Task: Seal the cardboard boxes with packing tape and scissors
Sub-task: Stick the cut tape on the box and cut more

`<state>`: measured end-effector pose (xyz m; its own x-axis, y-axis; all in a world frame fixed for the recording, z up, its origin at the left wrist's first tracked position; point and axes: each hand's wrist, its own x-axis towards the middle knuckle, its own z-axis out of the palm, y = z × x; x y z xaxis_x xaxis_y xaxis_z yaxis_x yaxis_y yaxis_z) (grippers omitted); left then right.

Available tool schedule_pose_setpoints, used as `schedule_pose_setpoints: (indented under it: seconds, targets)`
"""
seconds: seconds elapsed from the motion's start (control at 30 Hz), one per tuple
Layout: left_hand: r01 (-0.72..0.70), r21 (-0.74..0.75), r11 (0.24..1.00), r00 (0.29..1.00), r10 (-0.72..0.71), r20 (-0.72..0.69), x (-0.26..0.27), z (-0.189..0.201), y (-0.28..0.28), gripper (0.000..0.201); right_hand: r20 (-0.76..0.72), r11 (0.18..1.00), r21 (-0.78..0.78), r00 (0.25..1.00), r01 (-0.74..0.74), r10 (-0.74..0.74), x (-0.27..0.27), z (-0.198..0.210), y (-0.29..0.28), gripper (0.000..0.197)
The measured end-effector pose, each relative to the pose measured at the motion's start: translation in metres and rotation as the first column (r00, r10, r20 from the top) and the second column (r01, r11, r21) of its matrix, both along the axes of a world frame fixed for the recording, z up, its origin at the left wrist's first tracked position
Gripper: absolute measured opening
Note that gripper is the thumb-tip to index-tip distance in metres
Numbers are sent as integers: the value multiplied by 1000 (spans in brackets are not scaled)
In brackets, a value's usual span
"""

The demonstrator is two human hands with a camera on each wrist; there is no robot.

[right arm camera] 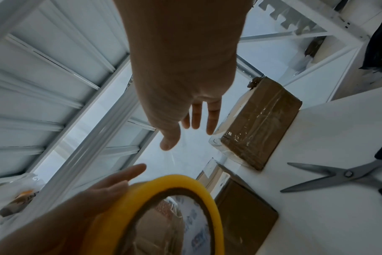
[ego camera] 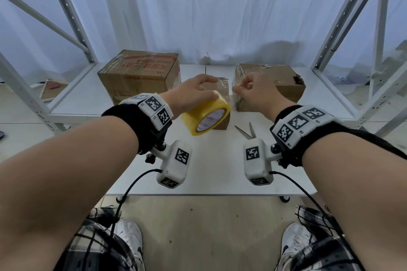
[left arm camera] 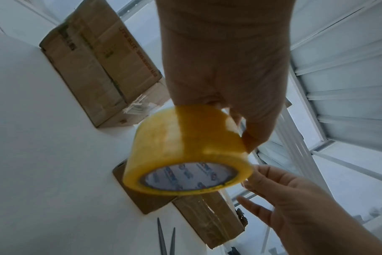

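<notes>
Left hand (ego camera: pixel 193 92) grips yellow tape roll (ego camera: pixel 206 116), held above small box (left arm camera: pixel 209 215) on table (ego camera: pixel 209 171). Right hand (ego camera: pixel 251 92) beside roll, fingers loosely curled, grasping nothing. Scissors (ego camera: pixel 246 131) lying near. Risk: tape end hard to find; may tear or restick.

Soft, cool daylight is coming through the white curtain (ego camera: pixel 198 17) behind the shelf (ego camera: pixel 72 94), leaving the head view evenly lit, with only faint shadows lying under the boxes (ego camera: pixel 141 75). The wide lens is bending the shelf posts outward toward the edges. Glare is glinting off the clear tape wrapped on the right box (right arm camera: pixel 257 120). Both wrist views are looking dimmer and grainier, the palms (left arm camera: pixel 225 57) sitting backlit and dark. The yellow roll (right arm camera: pixel 164 215) is blurring at close range, and the scissors (right arm camera: pixel 342 174) are smearing softly toward the frame edge.
</notes>
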<state>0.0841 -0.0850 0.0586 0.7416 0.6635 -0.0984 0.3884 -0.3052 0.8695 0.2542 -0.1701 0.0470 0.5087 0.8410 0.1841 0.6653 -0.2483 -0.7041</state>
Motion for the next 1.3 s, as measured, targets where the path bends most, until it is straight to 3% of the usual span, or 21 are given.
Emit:
schedule_pose_setpoints:
  seconds: [0.13,0.23,0.3,0.63,0.8,0.97,1.17,1.3]
  targets:
    - [68,80,994,997,-65,-44,0,-6,0,53,163,997,-54,985,-53,61,-9,1,2,13]
    - [99,78,992,994,-95,-50,2,-5,1,52,387,986,-130,911,-99,143,-17,4,5,10]
    - [118,78,990,991,-113,-67,2,-5,2,52,427,982,-143,888,-122,173,-20,4,6,10]
    - [111,138,984,986,-92,-136,10,-8,6,57,351,987,-74,923,-139,156,-16,3,-1,11]
    - [144,220,965,955,-77,-288,3,-20,13,59,290,990,43,950,-135,117,-18,11,3,11]
    - [206,228,952,962,-154,-225,-6,-20,12,55,257,997,57,966,-50,34,-8,4,3,13]
    - [275,271,923,958,-238,-159,5,-16,0,39,99,995,34,991,90,-93,14,-10,0,11]
    - [261,215,941,953,-217,-211,7,-15,-1,55,33,995,49,996,83,-84,18,-10,-3,10]
